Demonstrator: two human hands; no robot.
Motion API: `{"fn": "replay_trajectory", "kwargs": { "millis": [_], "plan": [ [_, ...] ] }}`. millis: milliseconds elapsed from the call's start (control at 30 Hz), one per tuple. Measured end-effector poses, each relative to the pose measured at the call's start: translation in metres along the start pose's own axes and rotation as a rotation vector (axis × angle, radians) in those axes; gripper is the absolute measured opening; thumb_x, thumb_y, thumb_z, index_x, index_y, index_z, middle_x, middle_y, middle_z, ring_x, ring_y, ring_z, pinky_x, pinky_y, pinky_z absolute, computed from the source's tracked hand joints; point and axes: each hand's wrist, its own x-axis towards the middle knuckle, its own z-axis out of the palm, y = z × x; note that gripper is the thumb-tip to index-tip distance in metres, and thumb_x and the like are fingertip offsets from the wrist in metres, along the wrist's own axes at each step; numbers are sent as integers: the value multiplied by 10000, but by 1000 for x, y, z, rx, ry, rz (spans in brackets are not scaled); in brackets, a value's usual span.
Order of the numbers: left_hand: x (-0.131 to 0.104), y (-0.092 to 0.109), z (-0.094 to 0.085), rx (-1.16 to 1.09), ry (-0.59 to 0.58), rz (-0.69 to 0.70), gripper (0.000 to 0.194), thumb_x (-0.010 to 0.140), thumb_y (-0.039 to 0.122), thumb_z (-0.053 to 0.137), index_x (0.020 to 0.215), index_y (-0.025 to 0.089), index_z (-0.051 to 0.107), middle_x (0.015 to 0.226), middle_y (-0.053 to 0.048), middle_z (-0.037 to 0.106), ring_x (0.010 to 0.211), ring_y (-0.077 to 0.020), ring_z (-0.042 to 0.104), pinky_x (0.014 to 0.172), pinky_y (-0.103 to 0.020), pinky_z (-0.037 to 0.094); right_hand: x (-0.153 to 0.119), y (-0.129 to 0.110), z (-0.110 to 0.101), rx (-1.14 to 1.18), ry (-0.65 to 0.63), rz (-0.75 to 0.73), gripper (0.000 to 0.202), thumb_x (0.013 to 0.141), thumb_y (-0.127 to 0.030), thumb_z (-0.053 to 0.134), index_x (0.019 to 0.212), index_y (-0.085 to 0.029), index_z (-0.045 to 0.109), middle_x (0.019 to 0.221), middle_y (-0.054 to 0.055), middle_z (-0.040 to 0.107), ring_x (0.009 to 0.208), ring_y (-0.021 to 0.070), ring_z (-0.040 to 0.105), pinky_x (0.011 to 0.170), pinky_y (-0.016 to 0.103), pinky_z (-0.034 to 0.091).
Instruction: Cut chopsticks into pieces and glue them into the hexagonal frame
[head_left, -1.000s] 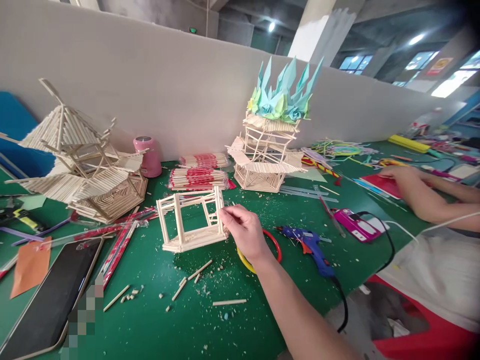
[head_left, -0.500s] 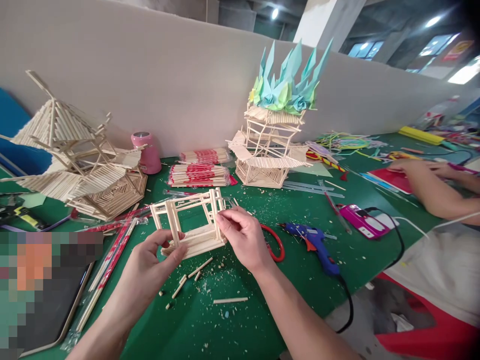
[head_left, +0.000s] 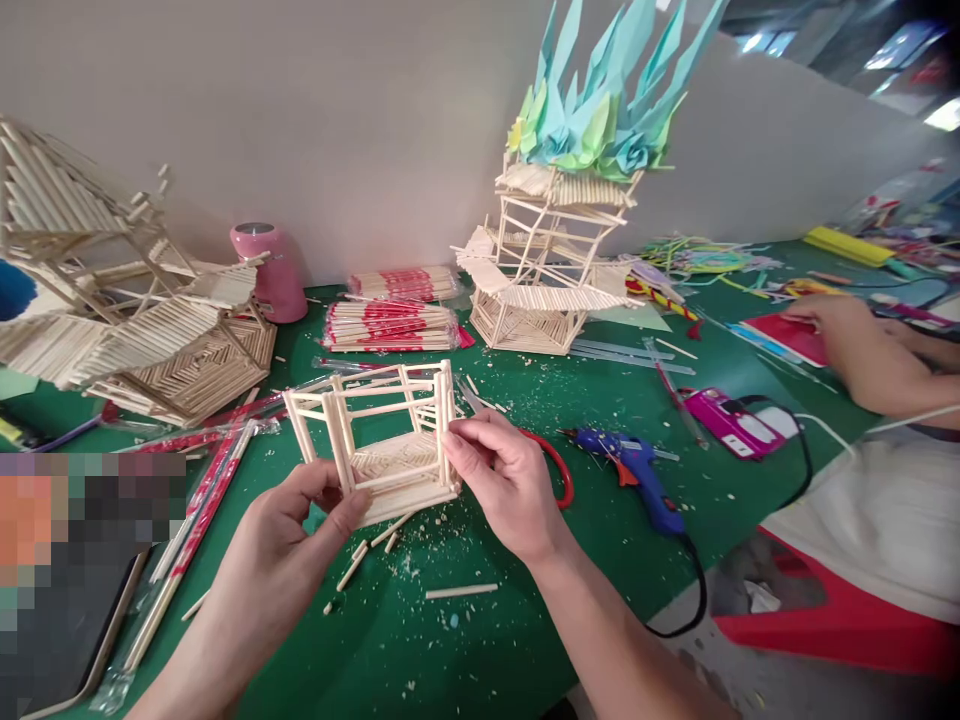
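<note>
A small box-like frame of wooden sticks [head_left: 401, 473], with upright posts and a slatted base, is held up over the green table. My left hand [head_left: 296, 545] pinches its lower left corner, thumb on the near edge of the base. On the other side, my right hand [head_left: 506, 480] has thumb and fingers closed on the right corner post. Below the frame lie cut stick pieces [head_left: 352, 565] and a single loose stick [head_left: 461, 592]. Behind my right hand shows a red-handled tool [head_left: 561, 470], partly hidden. A blue glue gun [head_left: 637, 475] rests to the right.
Bundled chopsticks [head_left: 394, 325] lie behind the frame. A stick pavilion [head_left: 540, 290] topped with folded paper stands at the back, another stick pavilion [head_left: 172, 350] at left by a pink bottle [head_left: 270, 275]. A magenta power box [head_left: 750, 420] and another person's arm [head_left: 870, 350] are at right.
The view has shifted closer and tilted down a little. Both hands keep hold of the stick frame, whose base now shows more.
</note>
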Motion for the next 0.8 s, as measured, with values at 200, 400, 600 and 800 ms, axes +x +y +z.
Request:
{"fn": "replay_trajectory", "kwargs": {
  "millis": [200,400,600,800],
  "plan": [
    [1,-1,0,50,-29,18,333,743,527,559,813,210,632,723,-42,631,673,-212,573,676,-357,497,-2,1,1,33,-17,34,151,851,-279,581,854,-198,709,733,3,538,623,122,484,532,267,407],
    [1,0,0,109,-16,70,296,781,488,533,827,210,626,742,-27,619,690,-202,578,648,-320,478,-3,3,0,26,-32,35,161,861,-286,564,875,-191,693,745,6,525,624,126,481,543,278,413],
    [-1,5,2,135,-51,227,213,837,367,509,741,201,602,756,-13,595,664,-150,536,594,-259,433,-16,-12,1,-207,249,-200,251,849,-198,554,1097,-230,571,742,-3,449,657,150,456,593,303,431],
    [-2,5,2,61,-144,201,201,872,353,490,781,205,591,819,-8,567,781,-158,549,694,-266,431,-18,-35,15,-505,-11,-487,206,830,-121,578,1015,-170,655,828,62,577,759,184,517,682,336,459]
  ]
}}
